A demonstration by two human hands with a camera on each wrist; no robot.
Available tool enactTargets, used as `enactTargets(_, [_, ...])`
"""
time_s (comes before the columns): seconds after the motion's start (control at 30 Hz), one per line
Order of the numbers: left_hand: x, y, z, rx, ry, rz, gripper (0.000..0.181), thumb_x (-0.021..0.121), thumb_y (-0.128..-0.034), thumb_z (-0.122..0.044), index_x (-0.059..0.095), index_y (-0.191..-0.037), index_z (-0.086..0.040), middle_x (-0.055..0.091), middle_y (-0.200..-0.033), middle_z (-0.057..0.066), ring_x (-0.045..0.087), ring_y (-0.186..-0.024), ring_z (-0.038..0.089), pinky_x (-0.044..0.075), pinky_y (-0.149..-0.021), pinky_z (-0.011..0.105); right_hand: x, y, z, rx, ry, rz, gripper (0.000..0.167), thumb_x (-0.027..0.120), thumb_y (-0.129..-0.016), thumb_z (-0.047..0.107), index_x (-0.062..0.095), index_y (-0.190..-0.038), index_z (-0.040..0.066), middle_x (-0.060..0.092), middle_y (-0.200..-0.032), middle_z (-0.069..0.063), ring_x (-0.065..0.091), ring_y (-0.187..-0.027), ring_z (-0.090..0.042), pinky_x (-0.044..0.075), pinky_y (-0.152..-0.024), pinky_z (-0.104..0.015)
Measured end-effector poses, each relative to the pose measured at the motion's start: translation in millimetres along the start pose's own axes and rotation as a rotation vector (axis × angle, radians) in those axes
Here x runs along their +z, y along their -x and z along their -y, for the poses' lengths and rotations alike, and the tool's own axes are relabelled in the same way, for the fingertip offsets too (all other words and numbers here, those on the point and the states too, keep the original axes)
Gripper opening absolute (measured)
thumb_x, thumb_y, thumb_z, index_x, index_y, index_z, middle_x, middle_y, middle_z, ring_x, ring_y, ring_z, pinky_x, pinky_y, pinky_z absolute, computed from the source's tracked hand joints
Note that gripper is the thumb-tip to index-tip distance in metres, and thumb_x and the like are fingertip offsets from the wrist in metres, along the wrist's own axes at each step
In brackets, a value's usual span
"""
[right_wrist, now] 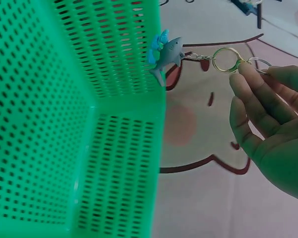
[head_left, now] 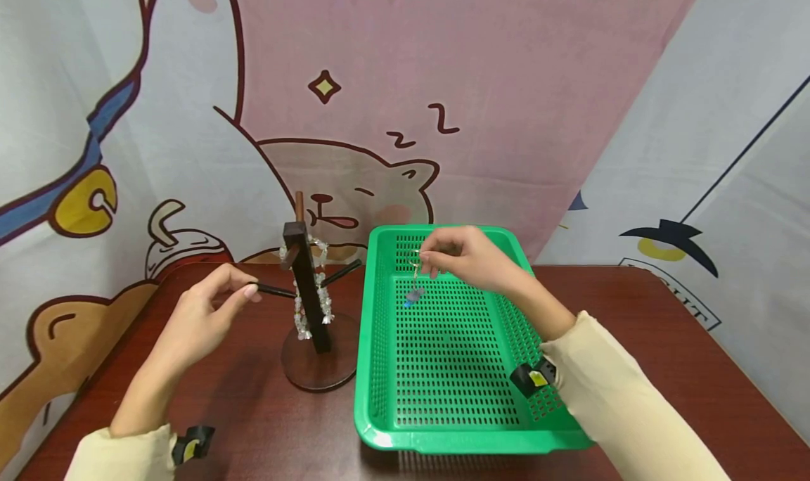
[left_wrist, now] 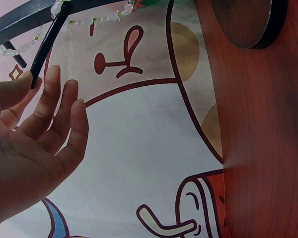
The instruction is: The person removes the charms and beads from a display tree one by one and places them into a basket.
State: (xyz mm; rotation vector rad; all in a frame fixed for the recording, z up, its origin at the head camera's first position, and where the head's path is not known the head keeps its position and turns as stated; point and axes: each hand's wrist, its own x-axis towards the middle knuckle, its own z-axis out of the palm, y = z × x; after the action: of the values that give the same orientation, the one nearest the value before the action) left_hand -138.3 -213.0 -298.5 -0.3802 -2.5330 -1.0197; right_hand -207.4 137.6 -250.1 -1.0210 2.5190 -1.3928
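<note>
My left hand (head_left: 204, 313) pinches the tip of a black peg (head_left: 273, 290) on the dark wooden stand (head_left: 310, 291); the left wrist view shows thumb and finger on that peg (left_wrist: 47, 44). Clear beaded strands (head_left: 325, 302) hang on the stand. Above the green basket (head_left: 468, 441), my right hand (head_left: 471, 259) pinches a keychain by its ring. From the gold ring (right_wrist: 225, 60) a chain leads to a grey shark charm (right_wrist: 170, 54) with a blue piece (right_wrist: 154, 47) beside it. The charm (head_left: 414, 296) dangles over the basket, not touching its floor.
The stand's round base (head_left: 319, 379) rests on the reddish-brown table (head_left: 253, 411), just left of the basket. Another black peg (head_left: 342, 273) points from the stand towards the basket. A cartoon-printed cloth (head_left: 506, 101) hangs behind the table.
</note>
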Motion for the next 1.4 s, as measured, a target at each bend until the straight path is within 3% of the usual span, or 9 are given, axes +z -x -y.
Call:
enactTargets(0.5, [-0.3,-0.3,0.6,0.007,-0.014,0.007,0.004,0.057,-0.091,-0.011,0.059,-0.094,-0.01,0.065,-0.081,0.0,0.055,-0.074,0.0,0.043,-0.061,0.022,18.4,5.1,-46.5,0.082,0.029,0.032,0.011,0.056,-0.091,0.008,0.064,-0.085,0.005,0.064,-0.071,-0.001,0.06,-0.065,-0.017,0.04,-0.054,-0.028])
enactTargets(0.83, [0.1,-0.5,0.9,0.002,0.001,0.0,0.005,0.058,-0.0899,-0.009,0.059,-0.094,-0.009,0.065,-0.081,0.0,0.055,-0.074,0.0,0.043,-0.06,0.021,27.7,6.5,-66.3,0.111,0.009,0.11,0.01,0.056,-0.091,0.008,0.064,-0.087,0.003,0.064,-0.072,-0.004,0.059,-0.065,-0.022,0.041,-0.056,-0.027])
enactTargets(1.13, [0.4,0.0,1.1,-0.003,-0.001,0.002,0.005,0.058,-0.0903,-0.01,0.059,-0.095,-0.009,0.065,-0.081,0.0,0.055,-0.074,0.0,0.043,-0.06,0.021,30.3,7.3,-73.5,0.138,0.019,0.133,0.009,0.056,-0.091,0.008,0.064,-0.089,0.005,0.065,-0.073,-0.001,0.06,-0.071,-0.035,0.046,-0.063,-0.046])
enactTargets(1.4, [0.6,-0.3,1.4,0.003,0.004,0.001,0.005,0.058,-0.0902,-0.01,0.059,-0.095,-0.009,0.065,-0.081,-0.001,0.055,-0.074,0.0,0.042,-0.06,0.021,28.7,7.9,-74.3,0.174,0.002,0.098,0.008,0.056,-0.09,0.006,0.063,-0.094,0.004,0.065,-0.075,-0.003,0.06,-0.074,-0.039,0.046,-0.065,-0.05])
